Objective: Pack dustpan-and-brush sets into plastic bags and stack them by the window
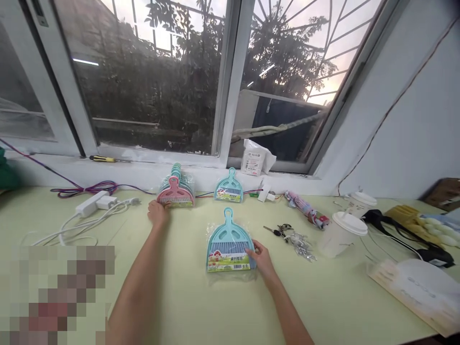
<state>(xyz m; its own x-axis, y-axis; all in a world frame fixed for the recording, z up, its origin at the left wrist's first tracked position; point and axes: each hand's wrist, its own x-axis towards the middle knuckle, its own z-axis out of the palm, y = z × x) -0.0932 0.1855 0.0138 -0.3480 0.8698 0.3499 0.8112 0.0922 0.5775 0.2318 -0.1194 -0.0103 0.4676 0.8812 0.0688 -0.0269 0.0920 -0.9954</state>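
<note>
A light-blue dustpan-and-brush set (pixel 229 239) in clear wrap with a printed label lies on the table in front of me. My right hand (pixel 261 259) grips its right edge, thumb on top. Further off to the left, my left hand (pixel 158 213) has its fingers closed on the lower left corner of a pink dustpan-and-brush set (pixel 175 194). That pink one is at the front of a row of wrapped sets, with several blue-green handles (pixel 176 170) showing behind it. Another light-blue set (pixel 229 187) leans near the wall under the window.
On the left are a white power strip (pixel 91 203) with cables, and a screwdriver (pixel 103 158) on the sill. To the right lie keys (pixel 293 237), a folded umbrella (pixel 305 209), lidded paper cups (pixel 343 235) and a black strap (pixel 406 235). A white packet (pixel 253 158) stands on the sill.
</note>
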